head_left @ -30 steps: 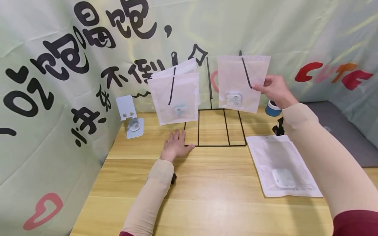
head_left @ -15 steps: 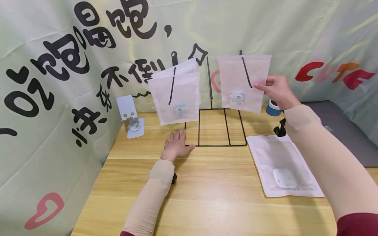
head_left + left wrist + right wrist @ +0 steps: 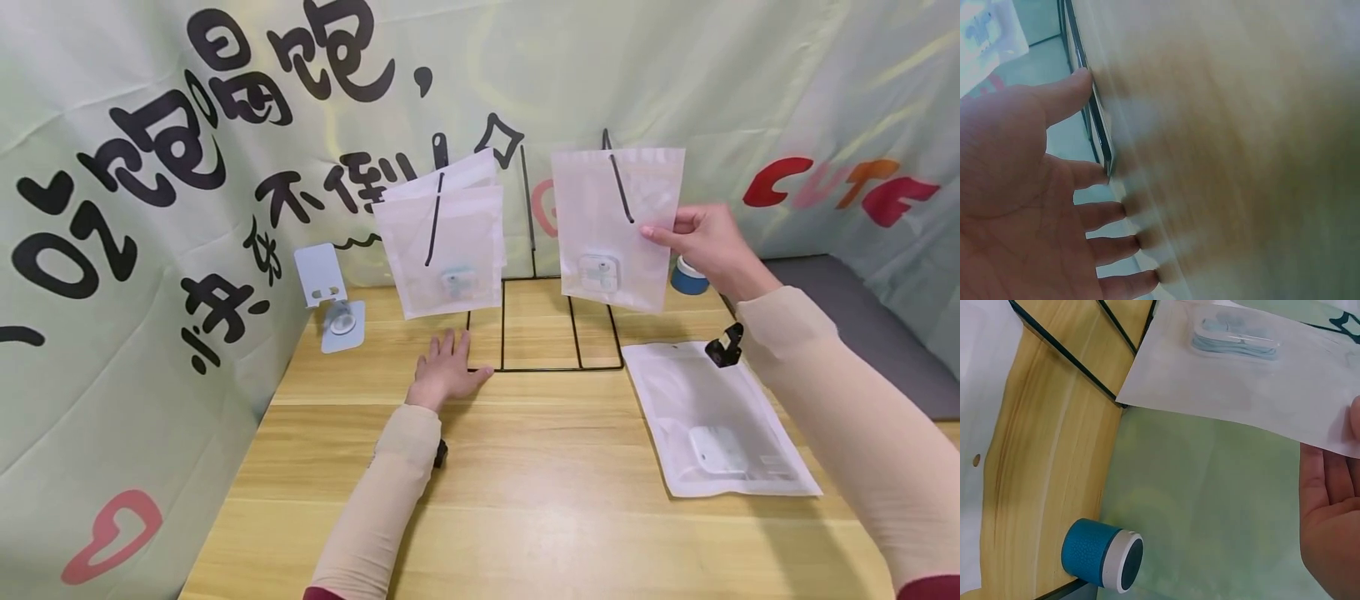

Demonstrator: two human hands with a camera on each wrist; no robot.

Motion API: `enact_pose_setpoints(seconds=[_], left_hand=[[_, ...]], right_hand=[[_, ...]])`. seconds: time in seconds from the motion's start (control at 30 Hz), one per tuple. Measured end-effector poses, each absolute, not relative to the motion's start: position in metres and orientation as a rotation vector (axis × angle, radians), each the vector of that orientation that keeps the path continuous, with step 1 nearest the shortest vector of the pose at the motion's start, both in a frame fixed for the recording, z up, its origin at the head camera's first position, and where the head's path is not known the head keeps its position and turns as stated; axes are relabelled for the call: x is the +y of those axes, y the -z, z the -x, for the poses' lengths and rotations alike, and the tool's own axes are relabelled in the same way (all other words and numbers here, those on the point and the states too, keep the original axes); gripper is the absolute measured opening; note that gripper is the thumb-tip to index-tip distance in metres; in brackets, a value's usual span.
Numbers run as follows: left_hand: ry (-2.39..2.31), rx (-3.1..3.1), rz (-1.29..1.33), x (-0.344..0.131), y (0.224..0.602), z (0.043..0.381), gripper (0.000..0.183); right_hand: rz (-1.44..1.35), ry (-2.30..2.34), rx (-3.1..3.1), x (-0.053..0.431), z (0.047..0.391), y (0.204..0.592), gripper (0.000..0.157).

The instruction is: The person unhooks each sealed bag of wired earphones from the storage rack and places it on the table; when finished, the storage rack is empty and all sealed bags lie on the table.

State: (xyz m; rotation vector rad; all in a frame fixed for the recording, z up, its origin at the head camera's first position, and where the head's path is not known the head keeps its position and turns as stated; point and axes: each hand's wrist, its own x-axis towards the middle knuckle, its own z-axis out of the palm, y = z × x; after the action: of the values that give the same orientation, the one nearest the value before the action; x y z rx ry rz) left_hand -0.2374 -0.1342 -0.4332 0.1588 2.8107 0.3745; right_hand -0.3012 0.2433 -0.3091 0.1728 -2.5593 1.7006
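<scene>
A translucent pouch [image 3: 617, 227] with a small white item sealed in its lower part is held at its right edge, pinched between thumb and fingers of the right hand [image 3: 708, 243], in front of the right hook [image 3: 619, 187] of a black wire rack [image 3: 545, 321] standing on the wooden table [image 3: 525, 483]. It cannot be told whether the pouch hangs on the hook or only lies against it. The left hand [image 3: 447, 372] is laid flat on the table, fingers spread, thumb against the rack's base wire. Two more pouches [image 3: 444, 246] hang from the left hook; another pouch [image 3: 716, 421] lies flat to the right, and a blue roll [image 3: 688, 277] stands behind.

If the hole is missed or the pinch eased too soon, the pouch could likely slide off and drop; a sideways pull could shift the light rack.

Compared with a second ago, the held pouch sits slightly lower, and the right hand with it.
</scene>
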Motion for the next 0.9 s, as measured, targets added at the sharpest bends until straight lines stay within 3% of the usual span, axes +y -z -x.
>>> enact_pose_setpoints(seconds=[0.7,0.9], left_hand=[[-0.395,2.802,-0.175,-0.135,0.436,0.239,0.083],[-0.397,2.803,-0.178,-0.136,0.435,0.238,0.084]], right_hand=[[-0.285,-1.544,-2.653,0.248,0.236,0.308,0.031],[-0.278,-1.485,-2.685,0.250,0.218,0.307,0.033]])
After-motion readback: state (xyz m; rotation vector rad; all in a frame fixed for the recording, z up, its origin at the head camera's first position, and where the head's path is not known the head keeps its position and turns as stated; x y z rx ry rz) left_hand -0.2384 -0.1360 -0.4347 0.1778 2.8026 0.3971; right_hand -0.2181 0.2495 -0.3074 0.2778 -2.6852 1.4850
